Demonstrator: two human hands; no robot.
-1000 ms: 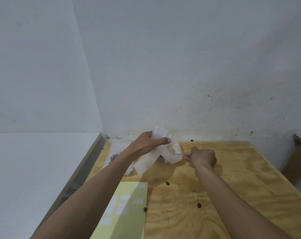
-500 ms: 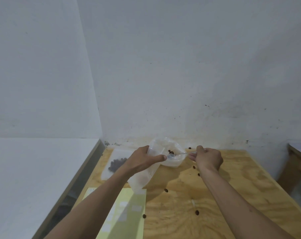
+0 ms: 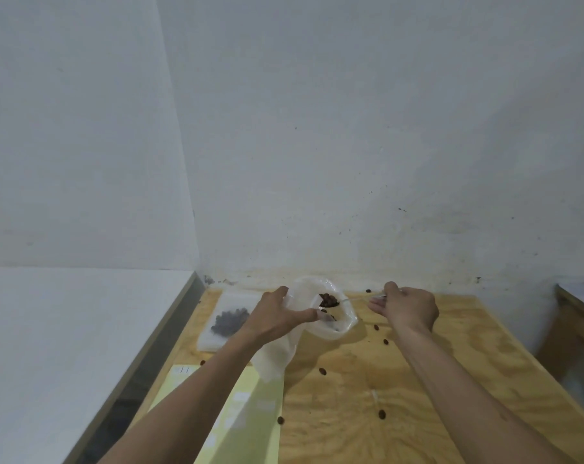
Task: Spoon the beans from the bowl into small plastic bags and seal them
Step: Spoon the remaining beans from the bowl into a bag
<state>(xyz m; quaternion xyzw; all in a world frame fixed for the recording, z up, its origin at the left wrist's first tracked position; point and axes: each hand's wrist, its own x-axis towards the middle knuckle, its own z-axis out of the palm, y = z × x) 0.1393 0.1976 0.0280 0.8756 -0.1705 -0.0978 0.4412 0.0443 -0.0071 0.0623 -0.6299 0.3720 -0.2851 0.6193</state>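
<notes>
step: filling, spoonful at bag mouth | left hand (image 3: 277, 318) gripping open plastic bag (image 3: 297, 333), thumb hooked on rim | spoon (image 3: 337, 301) heaped with beans (image 3: 327, 299) just over bag mouth | right hand (image 3: 406, 311) right of bag, pinching spoon handle | next: tip spoon inside rim

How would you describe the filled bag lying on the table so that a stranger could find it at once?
Start at the light plywood table and go to its far left corner by the white wall. There lies a flat clear plastic bag with a dark clump of beans, left of the left hand. Unlike the empty translucent bag that hand holds up, it lies flat and untouched.
</notes>
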